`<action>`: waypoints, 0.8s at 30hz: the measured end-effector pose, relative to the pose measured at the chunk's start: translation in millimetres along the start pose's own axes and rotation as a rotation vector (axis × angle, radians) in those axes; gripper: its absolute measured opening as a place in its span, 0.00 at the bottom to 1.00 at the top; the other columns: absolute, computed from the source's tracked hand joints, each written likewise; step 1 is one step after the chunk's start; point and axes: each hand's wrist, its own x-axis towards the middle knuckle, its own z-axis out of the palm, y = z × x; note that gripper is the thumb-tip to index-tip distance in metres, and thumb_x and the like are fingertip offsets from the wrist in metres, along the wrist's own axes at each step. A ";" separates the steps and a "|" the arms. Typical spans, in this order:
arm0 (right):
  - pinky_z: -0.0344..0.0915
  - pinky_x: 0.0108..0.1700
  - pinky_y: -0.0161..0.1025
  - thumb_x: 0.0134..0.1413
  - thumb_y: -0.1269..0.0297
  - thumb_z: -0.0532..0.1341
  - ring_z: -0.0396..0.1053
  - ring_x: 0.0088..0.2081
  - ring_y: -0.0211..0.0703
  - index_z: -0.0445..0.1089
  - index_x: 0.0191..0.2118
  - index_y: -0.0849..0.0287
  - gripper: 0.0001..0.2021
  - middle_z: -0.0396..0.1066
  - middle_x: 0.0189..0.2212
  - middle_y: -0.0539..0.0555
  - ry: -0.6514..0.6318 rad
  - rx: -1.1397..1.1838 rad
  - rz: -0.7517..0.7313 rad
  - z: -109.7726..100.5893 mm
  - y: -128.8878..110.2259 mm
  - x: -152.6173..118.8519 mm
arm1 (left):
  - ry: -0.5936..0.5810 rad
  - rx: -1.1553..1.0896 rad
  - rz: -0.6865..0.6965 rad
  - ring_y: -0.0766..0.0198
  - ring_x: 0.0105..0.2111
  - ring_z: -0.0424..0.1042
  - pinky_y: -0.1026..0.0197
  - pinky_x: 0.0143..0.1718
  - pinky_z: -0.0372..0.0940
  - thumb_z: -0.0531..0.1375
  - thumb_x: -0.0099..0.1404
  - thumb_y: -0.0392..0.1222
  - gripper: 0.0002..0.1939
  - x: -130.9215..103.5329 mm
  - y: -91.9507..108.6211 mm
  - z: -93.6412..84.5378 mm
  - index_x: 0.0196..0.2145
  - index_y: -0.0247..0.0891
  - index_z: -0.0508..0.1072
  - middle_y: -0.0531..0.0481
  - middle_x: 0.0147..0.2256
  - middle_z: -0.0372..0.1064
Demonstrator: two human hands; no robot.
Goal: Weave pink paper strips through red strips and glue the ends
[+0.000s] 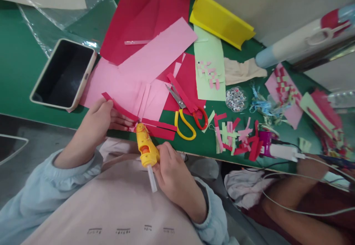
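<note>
My right hand grips a yellow hot glue gun with a clear glue stick poking out of its back end. The gun's nozzle meets the strips near the table's front edge. Between the fingers of my left hand is a red paper strip, slanting down to the nozzle. Pink paper strips stand up just beyond that spot, and further red strips lie to its right. Scissors with one yellow and one red handle rest open to the right. Whether glue is coming out is hidden.
A phone lies at left, pink sheets and red sheets behind. Rightward are woven fish on green paper, a box of small beads, a pile of strips and cables. Another person's arm is at lower right.
</note>
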 end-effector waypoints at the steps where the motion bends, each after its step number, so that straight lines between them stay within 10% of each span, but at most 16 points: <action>1: 0.71 0.43 0.48 0.65 0.69 0.49 0.65 0.41 0.49 0.60 0.43 0.61 0.05 0.64 0.40 0.59 0.001 -0.003 0.003 0.6 -0.7 -0.4 | -0.006 -0.001 0.000 0.59 0.24 0.76 0.61 0.27 0.73 0.54 0.64 0.44 0.07 0.0 0.1 0.0 0.29 0.40 0.63 0.52 0.16 0.69; 24: 0.72 0.40 0.47 0.63 0.70 0.50 0.68 0.39 0.49 0.60 0.42 0.60 0.05 0.66 0.39 0.59 -0.001 -0.075 0.097 -2.4 -12.5 2.5 | -0.011 -0.027 0.000 0.59 0.24 0.76 0.60 0.28 0.73 0.53 0.63 0.43 0.06 -0.1 -2.1 -0.2 0.30 0.41 0.63 0.52 0.18 0.70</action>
